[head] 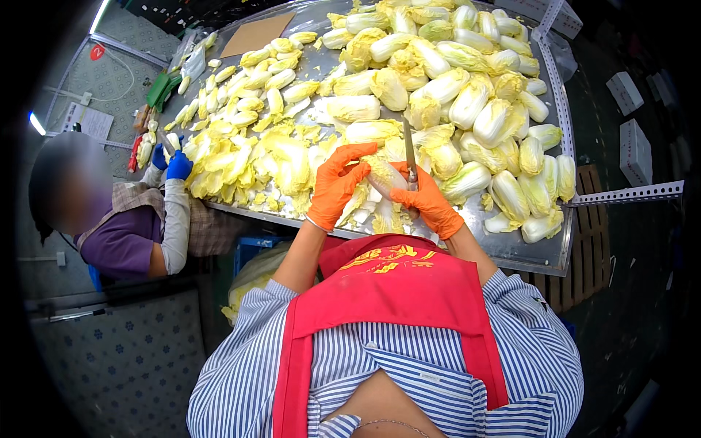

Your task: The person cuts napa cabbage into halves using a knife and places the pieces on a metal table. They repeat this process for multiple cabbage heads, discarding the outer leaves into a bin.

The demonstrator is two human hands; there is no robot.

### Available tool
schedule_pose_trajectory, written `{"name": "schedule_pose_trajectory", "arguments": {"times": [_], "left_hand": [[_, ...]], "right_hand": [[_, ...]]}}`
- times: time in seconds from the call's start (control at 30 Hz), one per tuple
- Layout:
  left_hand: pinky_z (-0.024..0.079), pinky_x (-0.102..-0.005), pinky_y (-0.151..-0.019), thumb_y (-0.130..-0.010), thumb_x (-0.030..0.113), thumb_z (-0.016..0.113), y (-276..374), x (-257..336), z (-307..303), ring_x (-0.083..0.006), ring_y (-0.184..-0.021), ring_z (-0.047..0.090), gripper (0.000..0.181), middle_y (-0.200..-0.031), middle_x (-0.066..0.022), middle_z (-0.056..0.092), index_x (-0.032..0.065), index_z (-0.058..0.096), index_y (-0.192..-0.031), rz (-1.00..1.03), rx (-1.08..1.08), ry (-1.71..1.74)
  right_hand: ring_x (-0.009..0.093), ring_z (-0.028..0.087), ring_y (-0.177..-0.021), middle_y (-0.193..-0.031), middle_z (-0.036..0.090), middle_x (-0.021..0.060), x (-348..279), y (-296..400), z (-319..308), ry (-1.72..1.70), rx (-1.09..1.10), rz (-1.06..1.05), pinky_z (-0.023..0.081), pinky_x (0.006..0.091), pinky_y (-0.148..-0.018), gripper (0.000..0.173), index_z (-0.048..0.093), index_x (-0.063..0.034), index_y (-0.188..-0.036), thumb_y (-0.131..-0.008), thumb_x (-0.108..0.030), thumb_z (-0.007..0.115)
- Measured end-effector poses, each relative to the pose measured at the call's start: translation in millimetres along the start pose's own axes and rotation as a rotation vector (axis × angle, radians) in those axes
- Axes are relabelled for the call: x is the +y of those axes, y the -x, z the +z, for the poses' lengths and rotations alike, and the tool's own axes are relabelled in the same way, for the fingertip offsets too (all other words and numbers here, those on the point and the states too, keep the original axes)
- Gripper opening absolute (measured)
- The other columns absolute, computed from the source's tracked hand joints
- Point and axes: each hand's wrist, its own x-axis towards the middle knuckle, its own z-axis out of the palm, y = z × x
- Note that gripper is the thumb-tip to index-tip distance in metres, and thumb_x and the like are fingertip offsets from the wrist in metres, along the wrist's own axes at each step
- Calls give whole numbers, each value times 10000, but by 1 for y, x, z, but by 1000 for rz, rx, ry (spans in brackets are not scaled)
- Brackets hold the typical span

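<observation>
Both of my hands wear orange gloves above the table's near edge. My left hand (340, 186) grips the upper left side of a small napa cabbage (385, 175). My right hand (431, 203) is closed around a knife (408, 143), its blade pointing away from me. The right fingers also touch the lower right side of the cabbage. Beneath my hands lie loose leaves and white trimmings (358, 216). Part of the knife handle is hidden by the right glove. Just beyond, whole napa cabbages (374, 131) lie close to the blade.
A large heap of napa cabbages (487, 120) covers the metal table's (539, 261) right side. Peeled leaves (279, 156) and small trimmed hearts (246, 104) spread left. A co-worker (126, 235) in blue gloves holds a knife there. Perforated metal posts (624, 195) stand at the right.
</observation>
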Motion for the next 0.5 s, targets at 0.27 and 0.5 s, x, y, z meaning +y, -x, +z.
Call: {"name": "schedule_pose_trajectory", "arguments": {"times": [0.27, 0.5], "left_hand": [[538, -299, -918, -912, 13, 731, 2, -20, 6, -141, -1099, 629, 519, -1253, -62, 650, 62, 577, -1405, 20, 204, -82], [529, -282, -852, -918, 99, 768, 7, -37, 16, -102, -941, 600, 774, -1147, -47, 672, 44, 364, -1576, -2, 44, -147]], "right_hand": [[149, 634, -1148, -1295, 661, 59, -6, 1, 11, 1, 93, -54, 498, 301, -1002, 671, 582, -43, -1405, -802, -83, 873], [143, 634, -1129, -1257, 675, 50, 7, -7, 13, -32, 99, -116, 498, 305, -996, 635, 602, -35, -1366, -804, -115, 887]]}}
